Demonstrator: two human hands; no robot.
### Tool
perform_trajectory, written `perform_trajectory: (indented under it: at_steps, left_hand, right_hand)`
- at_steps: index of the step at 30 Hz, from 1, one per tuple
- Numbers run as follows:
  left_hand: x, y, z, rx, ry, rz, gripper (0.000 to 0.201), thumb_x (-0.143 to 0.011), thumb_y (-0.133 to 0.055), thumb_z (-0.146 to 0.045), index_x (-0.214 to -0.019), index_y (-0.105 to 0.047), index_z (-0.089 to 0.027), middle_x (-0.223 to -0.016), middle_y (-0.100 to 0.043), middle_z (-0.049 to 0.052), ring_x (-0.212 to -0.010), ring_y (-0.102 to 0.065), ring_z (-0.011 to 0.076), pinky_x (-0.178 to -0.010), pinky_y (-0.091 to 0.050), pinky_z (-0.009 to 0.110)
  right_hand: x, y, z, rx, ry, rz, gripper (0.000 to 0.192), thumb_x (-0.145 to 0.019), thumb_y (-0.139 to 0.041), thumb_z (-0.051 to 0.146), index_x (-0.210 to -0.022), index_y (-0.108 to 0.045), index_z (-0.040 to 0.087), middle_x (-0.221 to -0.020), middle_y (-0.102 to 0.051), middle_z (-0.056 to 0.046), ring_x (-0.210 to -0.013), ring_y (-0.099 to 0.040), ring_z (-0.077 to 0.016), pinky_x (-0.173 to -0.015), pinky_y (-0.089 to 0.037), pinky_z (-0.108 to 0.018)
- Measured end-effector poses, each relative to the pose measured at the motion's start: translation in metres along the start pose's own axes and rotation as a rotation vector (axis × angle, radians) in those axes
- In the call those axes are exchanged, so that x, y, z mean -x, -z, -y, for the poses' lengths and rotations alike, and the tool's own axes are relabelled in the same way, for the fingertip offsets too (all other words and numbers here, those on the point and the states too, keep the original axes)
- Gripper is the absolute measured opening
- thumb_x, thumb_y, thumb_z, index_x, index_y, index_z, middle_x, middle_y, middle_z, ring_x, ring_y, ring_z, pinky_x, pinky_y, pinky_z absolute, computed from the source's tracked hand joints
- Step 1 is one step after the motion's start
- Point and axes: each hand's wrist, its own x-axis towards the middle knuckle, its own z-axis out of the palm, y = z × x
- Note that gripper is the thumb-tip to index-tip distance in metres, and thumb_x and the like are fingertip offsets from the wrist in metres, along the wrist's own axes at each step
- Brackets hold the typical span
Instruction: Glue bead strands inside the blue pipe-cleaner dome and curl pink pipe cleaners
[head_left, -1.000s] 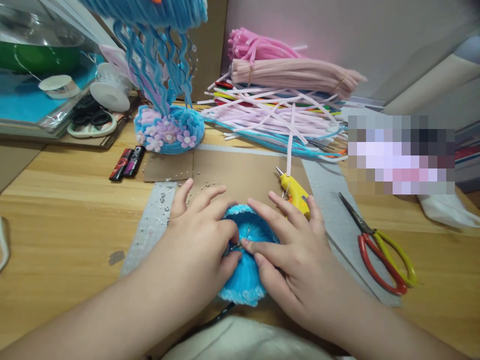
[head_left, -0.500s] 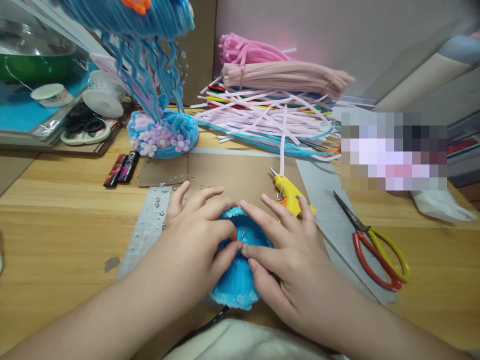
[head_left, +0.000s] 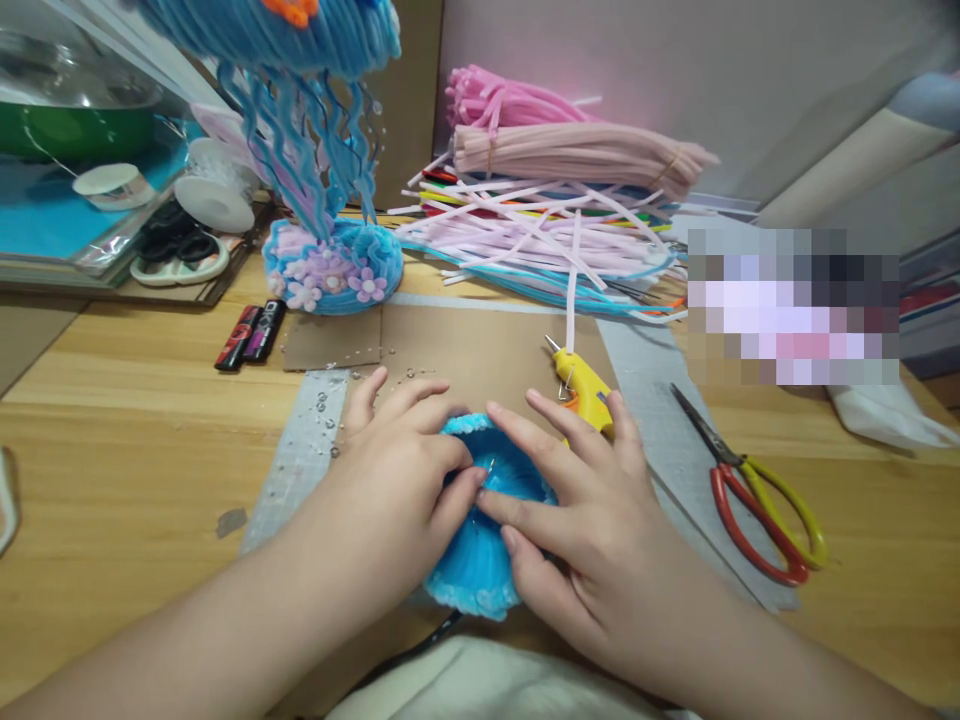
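- Upper left of the frame: a clear plastic tray [head_left: 112, 245] holds a white tape roll [head_left: 114, 185]; black-handled scissors [head_left: 178, 255] lie just beside it.
- Lower centre: the left hand [head_left: 390, 490] rests on the round blue fuzzy pipe-cleaner dome [head_left: 480, 560], thumb and forefinger pinched together at its middle.
- The right hand [head_left: 577, 510] meets it there, fingers spread, forefinger pressing; possibly a thin wire sits between them, too small to tell.
- Steady, light pressure would keep the dome from flattening.
- Right: a yellow glue gun [head_left: 581, 382], then red-and-yellow-handled scissors [head_left: 757, 505].
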Motion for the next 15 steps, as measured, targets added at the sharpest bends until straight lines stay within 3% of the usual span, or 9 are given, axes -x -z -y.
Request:
perform_trajectory:
  at_steps: [15]
  left_hand:
    - [0.0031,0.0088,0.0003,-0.109,0.0,-0.007,0.018,-0.08,-0.054,-0.024,-0.074,-0.071,-0.028,-0.111,-0.069,0.0,-0.122,-0.048,0.0293,-0.109,-0.014,0.059]
  right_hand:
    - [-0.0001,-0.0029,0.0011,-0.038,-0.086,0.067,0.035,-0.091,-0.047,0.032,-0.123,-0.061,0.039,-0.15,-0.039,-0.004,-0.137,-0.03,-0.0349,-0.103,-0.009,-0.072]
